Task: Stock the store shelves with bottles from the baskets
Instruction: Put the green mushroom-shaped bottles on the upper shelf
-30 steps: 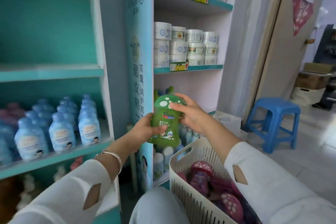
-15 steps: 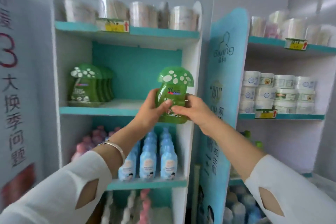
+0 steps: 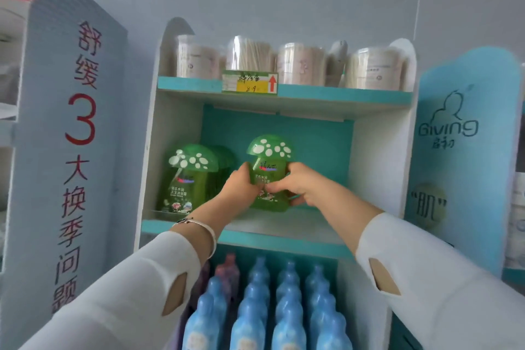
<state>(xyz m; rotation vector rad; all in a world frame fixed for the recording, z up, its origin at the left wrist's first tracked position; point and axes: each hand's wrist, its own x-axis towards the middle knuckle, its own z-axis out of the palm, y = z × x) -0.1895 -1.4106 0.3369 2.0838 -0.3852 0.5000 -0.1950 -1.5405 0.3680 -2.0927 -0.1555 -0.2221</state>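
Your left hand [image 3: 241, 189] and right hand [image 3: 298, 187] both grip green mushroom-cap bottle [image 3: 270, 155], fingers [image 3: 279, 186] curled round its lower body from either side. Bottle upright over middle shelf [image 3: 284, 239]; contact with shelf unclear. Matching green bottles [image 3: 187, 179] just left of your left fingers. Blue bottles [image 3: 284, 307] below your hands.

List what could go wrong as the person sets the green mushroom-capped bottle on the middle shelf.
1. The green bottle, gripped by the left hand and right hand, stands apart from the row of green bottles; with nothing beside it, it might tip when released.
2. Sliding it leftward could knock that row over.
3. If it slips past the shelf edge, it may fall onto the blue bottles below.
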